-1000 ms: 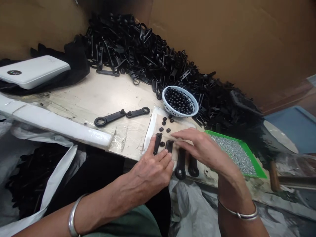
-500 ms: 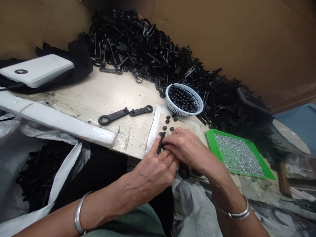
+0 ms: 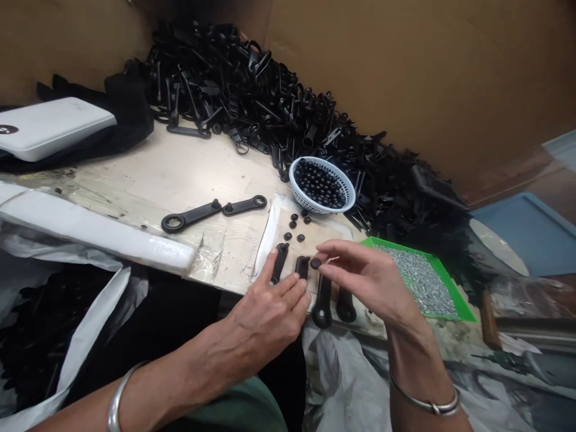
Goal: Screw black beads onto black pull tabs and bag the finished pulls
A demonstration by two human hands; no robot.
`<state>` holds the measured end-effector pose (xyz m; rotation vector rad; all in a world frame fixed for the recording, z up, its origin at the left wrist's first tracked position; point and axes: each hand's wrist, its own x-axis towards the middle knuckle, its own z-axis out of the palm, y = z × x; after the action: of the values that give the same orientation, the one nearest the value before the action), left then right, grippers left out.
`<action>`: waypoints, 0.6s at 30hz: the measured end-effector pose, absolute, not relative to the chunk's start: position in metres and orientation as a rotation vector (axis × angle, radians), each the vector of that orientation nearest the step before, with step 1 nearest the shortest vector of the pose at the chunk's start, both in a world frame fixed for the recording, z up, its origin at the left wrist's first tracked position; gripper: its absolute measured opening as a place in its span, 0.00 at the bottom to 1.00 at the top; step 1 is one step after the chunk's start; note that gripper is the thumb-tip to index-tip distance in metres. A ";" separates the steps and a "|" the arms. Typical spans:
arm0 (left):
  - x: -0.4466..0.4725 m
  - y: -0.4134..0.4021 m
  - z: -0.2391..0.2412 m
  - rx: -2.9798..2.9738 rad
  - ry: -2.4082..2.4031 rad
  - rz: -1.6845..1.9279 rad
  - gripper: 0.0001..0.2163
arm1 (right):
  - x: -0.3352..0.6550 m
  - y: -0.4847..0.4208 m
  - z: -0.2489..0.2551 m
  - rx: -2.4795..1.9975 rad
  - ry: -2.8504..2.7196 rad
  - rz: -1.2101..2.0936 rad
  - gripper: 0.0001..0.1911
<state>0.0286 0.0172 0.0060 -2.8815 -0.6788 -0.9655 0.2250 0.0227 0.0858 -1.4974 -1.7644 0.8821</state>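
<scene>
My left hand [image 3: 274, 306] lies over a row of black plastic levers, its fingers stretched out. Its index fingertip touches one black lever [image 3: 281, 259], and the other fingers rest by a second lever [image 3: 302, 266]. Between the thumb and index finger of my right hand [image 3: 364, 276] is a small round black knob [image 3: 315, 263], just above the board. Two more levers, a long one [image 3: 322, 300] and one beside it [image 3: 346, 305], lie under and near that hand. Several loose black knobs [image 3: 300, 237] sit beyond the fingers.
A pale blue basket [image 3: 297, 191] holds many black knobs. At the right is a green tray [image 3: 463, 309] of small metal pins. Black parts are heaped in a pile [image 3: 252, 90] behind. Two joined-looking levers [image 3: 193, 216] and a white power bank [image 3: 58, 126] lie leftward.
My right hand has drawn away to the right from my left hand, with a knob now visible in its fingers. The levers beneath are uncovered. The whole view has shifted slightly.
</scene>
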 end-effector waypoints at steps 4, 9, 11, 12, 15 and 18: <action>0.029 0.017 0.006 -2.878 -0.678 -0.972 0.10 | 0.228 0.018 0.079 -1.435 -1.577 1.005 0.13; 0.029 0.017 0.008 -2.896 -0.686 -0.941 0.10 | 0.230 0.016 0.080 -1.401 -1.540 1.033 0.11; 0.029 0.017 0.009 -2.906 -0.687 -0.921 0.10 | 0.231 0.016 0.082 -1.425 -1.650 0.885 0.08; 0.029 0.017 0.009 -2.908 -0.684 -0.917 0.10 | 0.231 0.017 0.082 -1.441 -1.724 0.802 0.07; 0.029 0.017 0.008 -2.902 -0.682 -0.922 0.10 | 0.230 0.020 0.083 -1.490 -1.935 0.614 0.06; 0.029 0.017 0.006 -2.913 -0.682 -0.902 0.10 | 0.227 0.023 0.080 -1.541 -2.083 0.472 0.08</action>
<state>0.0287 0.0174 0.0064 -2.9130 -0.6822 -0.9018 0.2265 0.0234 0.0799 -1.5412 -2.0830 0.4724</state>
